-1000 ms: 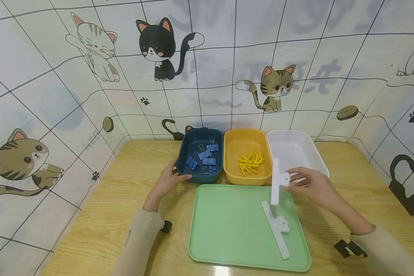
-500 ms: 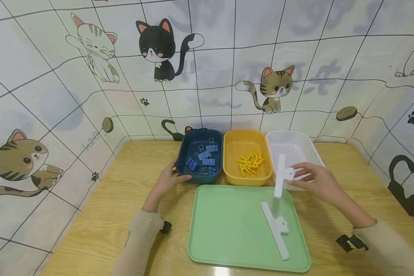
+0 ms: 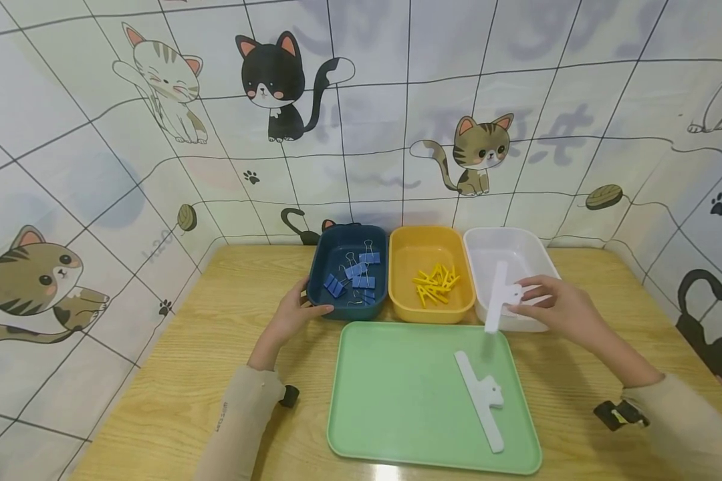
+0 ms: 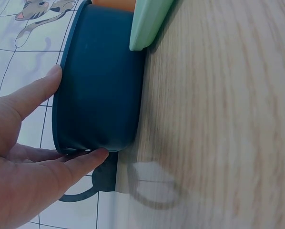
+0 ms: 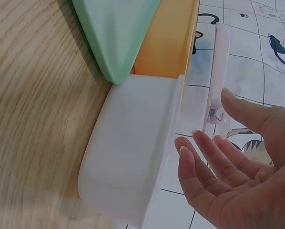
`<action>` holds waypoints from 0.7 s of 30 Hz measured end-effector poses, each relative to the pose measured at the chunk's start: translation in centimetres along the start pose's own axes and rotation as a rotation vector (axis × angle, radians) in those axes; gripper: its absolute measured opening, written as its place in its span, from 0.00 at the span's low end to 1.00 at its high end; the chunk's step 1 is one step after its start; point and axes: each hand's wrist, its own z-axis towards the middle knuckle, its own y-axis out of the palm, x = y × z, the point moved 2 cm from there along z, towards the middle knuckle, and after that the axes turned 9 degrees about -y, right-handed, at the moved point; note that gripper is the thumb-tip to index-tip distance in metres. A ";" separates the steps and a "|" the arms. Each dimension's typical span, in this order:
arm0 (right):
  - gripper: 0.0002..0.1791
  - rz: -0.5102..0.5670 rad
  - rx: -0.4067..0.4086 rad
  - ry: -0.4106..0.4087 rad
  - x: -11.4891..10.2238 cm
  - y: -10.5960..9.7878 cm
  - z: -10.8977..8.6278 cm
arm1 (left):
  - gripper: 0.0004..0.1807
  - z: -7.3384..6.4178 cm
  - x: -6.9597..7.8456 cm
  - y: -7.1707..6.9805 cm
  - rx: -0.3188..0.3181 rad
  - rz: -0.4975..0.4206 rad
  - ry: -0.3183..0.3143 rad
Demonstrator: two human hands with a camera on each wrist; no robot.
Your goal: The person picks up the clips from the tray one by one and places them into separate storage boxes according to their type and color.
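My right hand [image 3: 559, 306] pinches a white plastic bag clip [image 3: 496, 302] by its handle, between thumb and fingers. In the head view the clip's long bar overlaps the front of the white bin [image 3: 520, 324]; the right wrist view shows the clip [image 5: 220, 62] above the bin's rim. A second white clip [image 3: 478, 404] lies slanted on the green tray [image 3: 397, 394]. My left hand [image 3: 291, 312] rests on the near left corner of the dark blue bin [image 3: 351, 311], thumb at the rim and the other fingers along the short side.
Blue binder clips [image 3: 364, 281] lie in the dark blue bin. Between the two outer bins stands a yellow bin [image 3: 406, 251] with several small yellow clothespins [image 3: 438, 284]. The bins touch side by side near the cat-patterned wall [image 3: 379, 133], on a wooden table [image 3: 180, 374].
My right hand has moved right and slightly back with the clip, from over the tray's far edge to the white bin. My left hand stays at the dark blue bin.
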 end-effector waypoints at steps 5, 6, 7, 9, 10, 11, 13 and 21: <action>0.33 -0.016 -0.010 0.005 0.1 -0.7 0.3 | 0.47 0.1 0.0 0.0 0.006 0.005 -0.005; 0.33 -0.017 -0.011 0.007 0.1 -0.8 0.4 | 0.47 0.1 0.0 0.0 0.005 0.005 -0.005; 0.33 -0.021 -0.012 0.008 0.1 -1.0 0.4 | 0.47 0.1 0.0 0.0 0.003 0.004 -0.004; 0.33 -0.027 -0.013 0.012 0.1 -1.3 0.6 | 0.48 0.1 -0.1 -0.1 0.001 -0.001 -0.004; 0.34 -0.028 -0.013 0.014 0.1 -1.4 0.6 | 0.48 0.2 -0.1 -0.1 0.000 -0.003 -0.003; 0.34 -0.030 -0.013 0.015 0.2 -1.5 0.7 | 0.48 0.2 -0.1 -0.1 0.000 -0.005 -0.002; 0.34 -0.035 -0.013 0.022 0.3 -1.7 0.9 | 0.48 0.2 -0.1 -0.1 -0.001 -0.007 0.000; 0.37 -0.039 -0.029 0.057 1.2 -2.2 1.4 | 0.47 0.2 -0.1 0.0 -0.003 0.009 0.001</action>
